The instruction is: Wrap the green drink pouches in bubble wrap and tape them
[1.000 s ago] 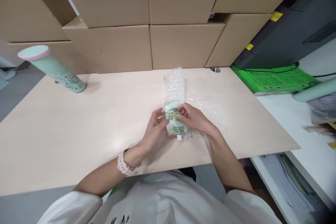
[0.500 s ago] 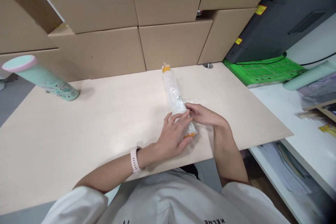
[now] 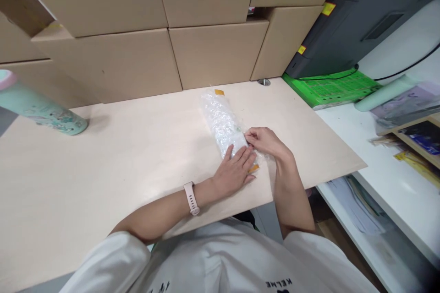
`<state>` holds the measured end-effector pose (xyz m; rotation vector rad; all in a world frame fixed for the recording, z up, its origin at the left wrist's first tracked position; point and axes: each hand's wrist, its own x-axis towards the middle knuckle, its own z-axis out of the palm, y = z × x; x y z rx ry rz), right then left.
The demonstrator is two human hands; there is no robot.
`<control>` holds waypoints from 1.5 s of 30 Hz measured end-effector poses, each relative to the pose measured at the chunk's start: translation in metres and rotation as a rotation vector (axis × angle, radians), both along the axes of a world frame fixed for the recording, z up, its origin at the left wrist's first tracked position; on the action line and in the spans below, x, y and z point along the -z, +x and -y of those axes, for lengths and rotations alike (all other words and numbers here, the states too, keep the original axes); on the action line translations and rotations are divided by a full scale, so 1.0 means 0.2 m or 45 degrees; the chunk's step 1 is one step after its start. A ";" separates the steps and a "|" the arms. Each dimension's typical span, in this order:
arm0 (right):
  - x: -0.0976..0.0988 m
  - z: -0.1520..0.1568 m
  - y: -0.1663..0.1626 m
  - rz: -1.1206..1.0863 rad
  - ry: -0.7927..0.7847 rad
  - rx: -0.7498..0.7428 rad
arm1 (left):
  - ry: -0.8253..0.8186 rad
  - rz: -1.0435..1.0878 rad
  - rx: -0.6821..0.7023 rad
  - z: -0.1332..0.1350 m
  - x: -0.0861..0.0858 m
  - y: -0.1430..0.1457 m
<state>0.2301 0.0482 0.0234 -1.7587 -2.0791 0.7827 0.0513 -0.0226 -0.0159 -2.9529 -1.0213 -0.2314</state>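
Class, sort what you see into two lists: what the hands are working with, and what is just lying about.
In the work:
bubble-wrapped bundle
orange strips at its ends
left hand, flat on it
right hand, at its edge

Lying about:
turquoise tumbler
cardboard boxes
green plastic object

The bubble wrap [image 3: 220,116] is glossy, bumpy plastic, the boxes [image 3: 220,55] matt cardboard, the tabletop [image 3: 113,155] smooth
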 end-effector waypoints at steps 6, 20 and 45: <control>0.02 0.03 -0.01 0.037 0.016 0.001 | 0.017 -0.086 -0.054 -0.02 -0.02 0.02; 0.03 0.07 -0.06 -0.087 -0.082 0.011 | -0.039 0.183 0.083 0.12 0.01 -0.30; 0.02 0.14 -0.33 -1.345 -0.577 -0.079 | -0.181 0.665 0.228 -0.03 -0.29 -0.57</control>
